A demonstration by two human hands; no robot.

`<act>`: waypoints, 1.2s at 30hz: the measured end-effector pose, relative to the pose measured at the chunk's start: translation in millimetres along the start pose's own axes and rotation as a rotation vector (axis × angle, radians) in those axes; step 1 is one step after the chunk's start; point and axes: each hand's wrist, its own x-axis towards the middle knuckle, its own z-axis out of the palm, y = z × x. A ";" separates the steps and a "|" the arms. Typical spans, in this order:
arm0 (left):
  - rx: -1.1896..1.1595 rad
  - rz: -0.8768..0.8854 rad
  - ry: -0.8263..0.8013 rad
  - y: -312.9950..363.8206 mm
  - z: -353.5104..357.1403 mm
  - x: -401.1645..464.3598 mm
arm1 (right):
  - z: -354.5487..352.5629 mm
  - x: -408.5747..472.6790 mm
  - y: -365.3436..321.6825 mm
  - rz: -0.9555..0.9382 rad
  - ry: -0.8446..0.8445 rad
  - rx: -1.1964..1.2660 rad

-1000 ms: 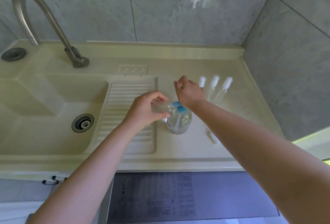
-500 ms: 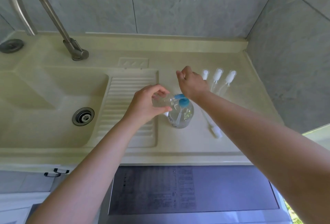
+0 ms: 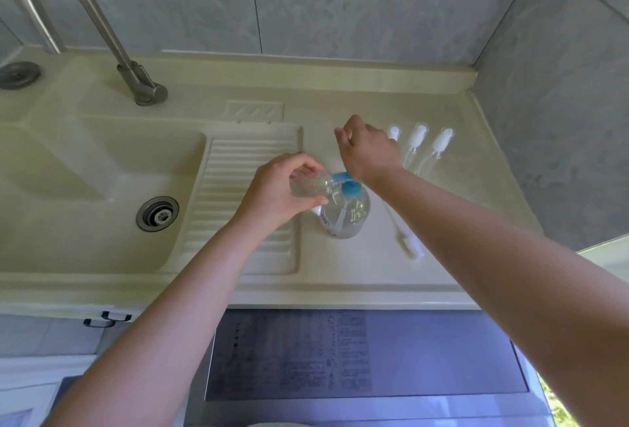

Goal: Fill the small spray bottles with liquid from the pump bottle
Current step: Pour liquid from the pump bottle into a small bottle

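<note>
Beside sink [image 3: 102,168], left hand [image 3: 282,195] grips small bottle [image 3: 313,185] at pump bottle [image 3: 345,215]; right hand [image 3: 369,151] presses, grip unclear.

Pale counter [image 3: 357,277] bearing clear pump bottle [image 3: 345,215], three capped spray bottles [image 3: 417,140], loose sprayer top [image 3: 410,243].

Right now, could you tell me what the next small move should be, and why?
Probably press the blue pump head down: the left hand holds a small clear spray bottle tilted at the spout, and the right hand rests above the clear pump bottle.
</note>
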 end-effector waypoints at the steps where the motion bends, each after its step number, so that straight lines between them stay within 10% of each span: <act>1: 0.001 -0.002 -0.001 -0.9 0.4 -0.5 | 2.3 -1.5 0.3 -0.006 0.002 -0.017; 31: 0.038 0.009 0.001 -2.7 3.3 -2.5 | 3.3 -11.8 -1.1 0.021 -0.011 0.000; 36: 0.025 -0.005 0.007 -2.8 1.5 -4.2 | 0.5 -1.2 1.7 0.176 -0.131 0.319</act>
